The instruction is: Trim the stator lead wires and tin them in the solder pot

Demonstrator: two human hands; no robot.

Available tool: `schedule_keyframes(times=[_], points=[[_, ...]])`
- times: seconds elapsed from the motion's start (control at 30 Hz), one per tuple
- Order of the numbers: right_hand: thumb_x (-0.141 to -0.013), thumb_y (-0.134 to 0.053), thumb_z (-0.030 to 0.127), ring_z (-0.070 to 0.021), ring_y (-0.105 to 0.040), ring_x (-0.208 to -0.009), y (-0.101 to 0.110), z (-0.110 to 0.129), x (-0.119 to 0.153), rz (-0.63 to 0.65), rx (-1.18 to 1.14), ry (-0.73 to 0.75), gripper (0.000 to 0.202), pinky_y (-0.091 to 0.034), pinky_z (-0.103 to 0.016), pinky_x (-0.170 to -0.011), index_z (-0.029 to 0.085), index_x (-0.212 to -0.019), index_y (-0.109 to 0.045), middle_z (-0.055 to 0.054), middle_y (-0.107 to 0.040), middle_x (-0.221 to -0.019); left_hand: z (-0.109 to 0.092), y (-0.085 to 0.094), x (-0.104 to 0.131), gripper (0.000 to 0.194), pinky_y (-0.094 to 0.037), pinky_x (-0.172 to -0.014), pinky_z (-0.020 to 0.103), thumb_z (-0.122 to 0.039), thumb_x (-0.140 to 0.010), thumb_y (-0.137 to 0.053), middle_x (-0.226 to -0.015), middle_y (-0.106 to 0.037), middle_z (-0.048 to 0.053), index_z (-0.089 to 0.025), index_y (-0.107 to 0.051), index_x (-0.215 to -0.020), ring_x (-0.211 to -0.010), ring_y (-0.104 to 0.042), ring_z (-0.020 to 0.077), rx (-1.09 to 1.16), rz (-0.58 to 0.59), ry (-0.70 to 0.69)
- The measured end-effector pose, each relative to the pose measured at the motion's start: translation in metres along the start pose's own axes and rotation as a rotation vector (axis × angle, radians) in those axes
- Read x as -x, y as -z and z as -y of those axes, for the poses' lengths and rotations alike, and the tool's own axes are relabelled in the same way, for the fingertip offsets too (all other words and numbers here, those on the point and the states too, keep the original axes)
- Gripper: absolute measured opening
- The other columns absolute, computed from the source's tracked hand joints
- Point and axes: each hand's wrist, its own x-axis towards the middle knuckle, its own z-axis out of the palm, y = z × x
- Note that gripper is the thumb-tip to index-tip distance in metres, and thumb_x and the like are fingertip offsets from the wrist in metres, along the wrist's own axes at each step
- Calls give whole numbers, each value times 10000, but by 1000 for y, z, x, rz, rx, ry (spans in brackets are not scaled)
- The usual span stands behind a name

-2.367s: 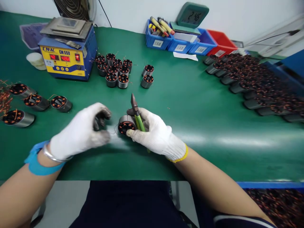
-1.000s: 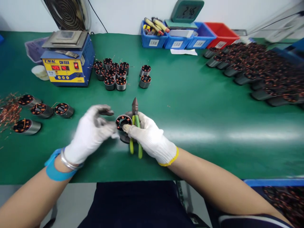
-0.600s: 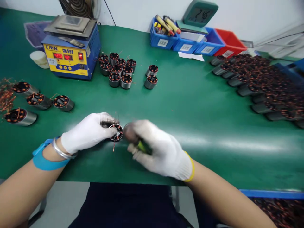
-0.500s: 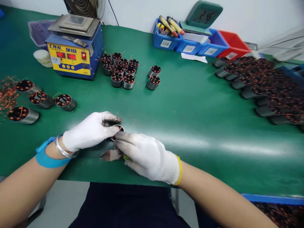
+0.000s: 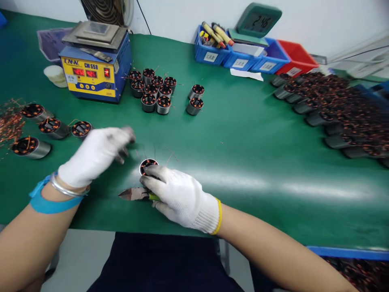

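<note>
The right hand (image 5: 179,198), in a white glove with a yellow cuff, is closed round the green handles of a pair of cutters (image 5: 135,194), whose dark blades point left across the near part of the green bench (image 5: 258,142). Its forefingers reach over and rest on the near right side of a copper-wound stator (image 5: 146,165), which sits open end up just beyond the blades, with thin wires standing on its far side. The left hand (image 5: 95,152), also gloved, is apart from the stator, to its left, thumb and fingers half spread with nothing visible in them, although the fingertips are too blurred to be sure. Behind that hand, partly covered, is another stator (image 5: 80,129); farther left lie three more beside a heap of copper clippings (image 5: 10,121). At the far left stands a blue and yellow CM558 unit (image 5: 91,75), with a cluster of stators (image 5: 151,91) to its right. Long rows of stators (image 5: 334,105) fill the right side.
</note>
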Motion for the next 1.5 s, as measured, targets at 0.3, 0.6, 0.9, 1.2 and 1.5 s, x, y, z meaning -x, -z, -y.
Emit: schedule_keyframes(times=[0.3, 0.6, 0.9, 1.2, 1.5], points=[[-805, -654, 236, -298, -629, -1085, 0, 0, -1, -24, 3, 13, 531, -583, -396, -772, 147, -1316, -537, -156, -547, -1373, 0, -15, 14, 289, -481, -653, 270, -397, -872, -613, -740, -673, 25, -190, -704, -692, -691, -619, 152, -328, -62, -294], [-842, -615, 251, -275, -623, -1043, -1, 0, 0, -28, 10, 17, 527, -552, -376, -764, 165, -1352, -510, -149, -556, -1331, -2, -26, 11, 1048, -584, -838, 401, -338, -587, -878, -1145, -735, 157, -141, -392, -1495, -1039, -705, 300, 194, 225, 174], [-821, -605, 208, -304, -628, -1082, -3, 1, -1, -7, 4, -7, 508, -583, -414, -759, 145, -1320, -536, -168, -527, -1397, -5, -10, 2, 429, -563, -985, 377, -309, -757, -787, -954, -773, 0, -220, -650, -1154, -1024, -713, 206, 550, -275, 18], [-883, -584, 242, -206, -608, -1168, 17, -8, 26, -416, -378, -306, 438, -523, -352, -960, 181, -1314, -532, -119, -615, -1283, 1, 5, 10, 1039, -517, -1044, 467, -399, -698, -824, -1335, -652, 154, -174, -295, -1564, -1289, -580, 341, 82, 457, 191], [-844, -561, 271, -256, -645, -1070, 66, -14, 21, 88, 62, -640, 499, -409, -291, -659, 298, -1342, -558, -42, -645, -1251, 11, -13, 7, 866, -467, -1078, 500, -421, -793, -734, -1249, -686, 207, -114, -373, -1518, -1241, -615, 343, 254, 465, 110]])
